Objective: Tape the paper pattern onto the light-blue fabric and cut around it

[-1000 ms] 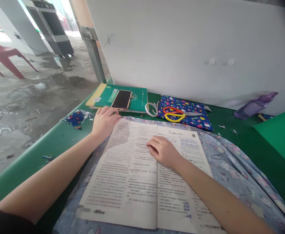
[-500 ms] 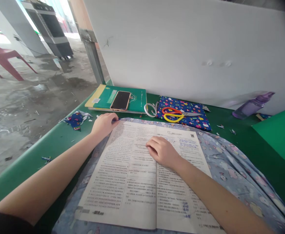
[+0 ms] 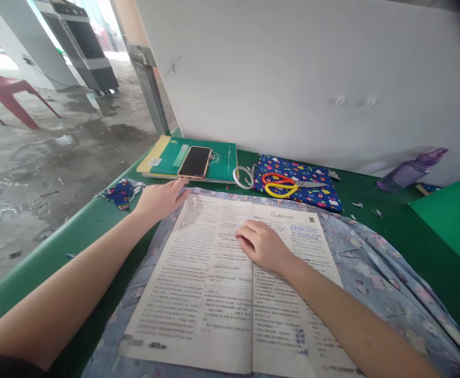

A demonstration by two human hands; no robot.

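Observation:
An open printed booklet (image 3: 230, 294) lies flat with handwriting in blue ink on its right page. Beneath it is a grey-blue patterned cloth (image 3: 372, 262), spread on the green table and creased on the right. At the upper left corner of the cloth, my left hand (image 3: 161, 199) is open, thumb apart from the stretched fingers, whose tips reach close to a phone (image 3: 194, 161). My right hand (image 3: 263, 247) rests on the booklet near its middle fold, fingers curled together, with nothing visible in them.
The phone lies on a green book (image 3: 226, 157). White tape roll (image 3: 243, 178) and orange-and-yellow scissors (image 3: 283, 185) sit by folded dark blue cloth (image 3: 320, 199). Scraps (image 3: 122, 193) lie left. A purple bottle (image 3: 409, 169) and green sheet (image 3: 454, 220) are right; a white panel (image 3: 301, 79) stands behind.
My left hand has let go of the cloth's upper left corner, shifted slightly left, and its fingers have straightened. My right hand has stayed in place on the booklet.

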